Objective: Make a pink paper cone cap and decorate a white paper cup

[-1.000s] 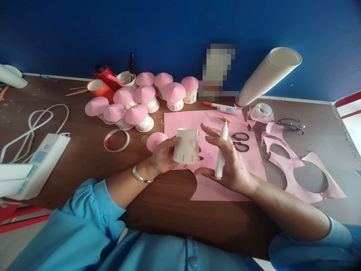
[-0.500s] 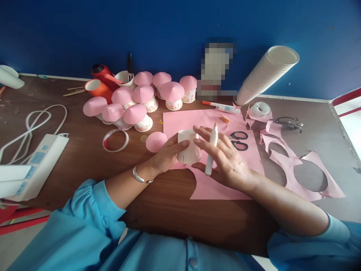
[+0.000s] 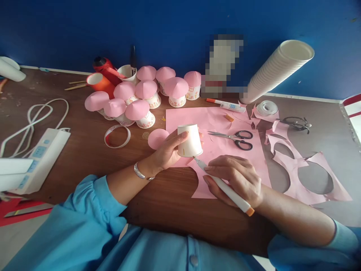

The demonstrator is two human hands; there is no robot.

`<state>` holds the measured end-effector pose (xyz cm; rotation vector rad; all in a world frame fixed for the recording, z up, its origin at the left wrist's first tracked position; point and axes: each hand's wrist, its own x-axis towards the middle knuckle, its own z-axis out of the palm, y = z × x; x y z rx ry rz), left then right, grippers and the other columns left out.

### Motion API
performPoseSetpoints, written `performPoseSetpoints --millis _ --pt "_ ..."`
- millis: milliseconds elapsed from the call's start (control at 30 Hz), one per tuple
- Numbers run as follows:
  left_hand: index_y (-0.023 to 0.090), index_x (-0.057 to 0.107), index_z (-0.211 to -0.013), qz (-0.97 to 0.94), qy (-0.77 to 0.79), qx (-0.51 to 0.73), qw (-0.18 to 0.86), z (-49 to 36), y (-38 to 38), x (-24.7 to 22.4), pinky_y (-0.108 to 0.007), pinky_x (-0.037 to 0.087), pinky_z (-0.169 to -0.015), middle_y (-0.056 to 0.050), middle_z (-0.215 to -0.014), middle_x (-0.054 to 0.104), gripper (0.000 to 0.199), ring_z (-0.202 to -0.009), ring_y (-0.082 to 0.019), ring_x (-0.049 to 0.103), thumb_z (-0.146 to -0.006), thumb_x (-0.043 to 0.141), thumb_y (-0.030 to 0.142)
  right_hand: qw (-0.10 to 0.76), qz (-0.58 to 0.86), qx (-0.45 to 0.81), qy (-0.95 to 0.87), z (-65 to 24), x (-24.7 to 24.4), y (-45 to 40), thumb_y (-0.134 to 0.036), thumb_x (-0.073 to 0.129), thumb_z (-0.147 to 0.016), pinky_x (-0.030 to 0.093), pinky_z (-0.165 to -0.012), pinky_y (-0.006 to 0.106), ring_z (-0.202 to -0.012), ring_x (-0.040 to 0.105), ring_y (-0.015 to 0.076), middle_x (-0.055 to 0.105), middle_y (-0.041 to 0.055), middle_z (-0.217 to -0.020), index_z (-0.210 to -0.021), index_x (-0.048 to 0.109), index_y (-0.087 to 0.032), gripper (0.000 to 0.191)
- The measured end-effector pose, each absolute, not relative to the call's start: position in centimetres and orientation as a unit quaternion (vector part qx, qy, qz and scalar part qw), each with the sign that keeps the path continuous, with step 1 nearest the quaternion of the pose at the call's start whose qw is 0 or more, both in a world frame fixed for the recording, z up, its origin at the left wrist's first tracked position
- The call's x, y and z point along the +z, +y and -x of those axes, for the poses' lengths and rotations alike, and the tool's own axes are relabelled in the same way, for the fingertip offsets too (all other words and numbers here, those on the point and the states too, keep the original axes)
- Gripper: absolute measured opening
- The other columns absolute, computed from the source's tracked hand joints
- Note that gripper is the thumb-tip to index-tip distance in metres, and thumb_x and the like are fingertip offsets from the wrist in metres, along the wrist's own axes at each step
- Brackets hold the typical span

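My left hand [image 3: 168,152] is wrapped round a white paper cup [image 3: 191,141], held upside down with its rim toward me. A short yellowish stroke shows low on the cup's side. Pinched in my right hand [image 3: 239,177] is a white marker [image 3: 228,192] with an orange end; its tip is at the cup's rim, though whether it touches I cannot tell. Beneath both hands lies a sheet of pink paper [image 3: 180,116]. Black-handled scissors [image 3: 235,137] rest on that sheet, beyond my right hand. A pink paper cone [image 3: 158,139] sits just beyond my left wrist.
Several decorated cups with pink cone roofs [image 3: 145,89] stand at the back left. A tall stack of paper cups [image 3: 278,73] leans at the back right, near a tape roll [image 3: 266,108], glasses [image 3: 297,123] and pink offcuts [image 3: 293,165]. A power strip [image 3: 46,158] lies left.
My right hand has moved down and turned, bringing the marker from upright between the fingers into a writing grip at the cup's rim. The scissors are now fully uncovered.
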<state>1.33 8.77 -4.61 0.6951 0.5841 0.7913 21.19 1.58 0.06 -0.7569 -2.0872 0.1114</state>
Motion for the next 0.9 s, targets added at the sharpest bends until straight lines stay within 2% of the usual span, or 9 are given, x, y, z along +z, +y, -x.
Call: performPoseSetpoints --millis 333,433,567,700,800,900 --pt "0.019 0.069 -0.121 -0.333 0.279 0.366 0.823 -1.4 8.7 -4.4 -0.038 0.057 -0.079 -0.01 -0.115 0.074 0.043 -0.104 -0.03 0.07 -0.088 0.076 0.047 0.434 0.306 0.013 -0.847 -21.2 -0.3 2.1 -0.009 0.066 -0.09 0.059 -0.052 0.028 -0.061 0.068 0.0151 0.069 0.0023 -0.074 -0.101 0.06 -0.016 0.014" --pt "0.019 0.071 -0.12 -0.34 0.284 0.366 0.818 -1.5 8.9 -4.7 -0.038 0.057 -0.083 -0.01 -0.115 0.075 0.045 -0.105 -0.028 0.07 -0.088 0.076 0.048 0.445 0.306 0.005 -0.842 -21.6 -0.3 2.4 -0.008 0.068 -0.088 0.06 -0.055 0.028 -0.064 0.069 0.0163 0.07 0.0046 -0.077 -0.104 0.061 -0.015 0.018" --pt "0.017 0.074 -0.116 -0.34 0.286 0.367 0.818 -1.6 9.1 -4.8 -0.037 0.055 -0.092 -0.01 -0.115 0.075 0.045 -0.109 -0.027 0.069 -0.087 0.075 0.052 0.461 0.336 -0.022 -0.821 -22.0 -0.3 2.7 -0.015 0.067 -0.092 0.062 -0.059 0.031 -0.072 0.071 0.0185 0.071 0.0061 -0.085 -0.111 0.061 -0.017 0.02" --pt "0.02 0.077 -0.112 -0.332 0.299 0.367 0.816 -1.6 9.2 -4.5 -0.037 0.055 -0.09 -0.008 -0.113 0.076 0.042 -0.107 -0.026 0.069 -0.086 0.076 0.053 0.434 0.269 0.018 -0.859 -21.8 -0.4 2.5 -0.017 0.063 -0.097 0.059 -0.056 0.03 -0.069 0.068 0.0172 0.07 0.0076 -0.086 -0.112 0.062 -0.013 0.016" --pt "0.02 0.076 -0.115 -0.33 0.287 0.362 0.823 -1.5 9.2 -4.5 -0.037 0.054 -0.092 -0.006 -0.112 0.076 0.042 -0.108 -0.025 0.068 -0.087 0.075 0.052 0.473 0.329 0.053 -0.816 -21.9 -0.6 2.7 -0.018 0.061 -0.097 0.063 -0.066 0.034 -0.083 0.071 0.0213 0.07 0.0094 -0.09 -0.118 0.061 -0.014 0.021" --pt "0.019 0.074 -0.118 -0.321 0.287 0.361 0.827 -1.4 9.1 -4.6 -0.038 0.052 -0.096 -0.007 -0.114 0.075 0.047 -0.11 -0.025 0.067 -0.086 0.076 0.054 0.472 0.339 0.078 -0.81 -22.0 -0.6 2.9 -0.018 0.062 -0.096 0.063 -0.063 0.034 -0.08 0.072 0.0214 0.07 0.0074 -0.086 -0.116 0.061 -0.017 0.02"
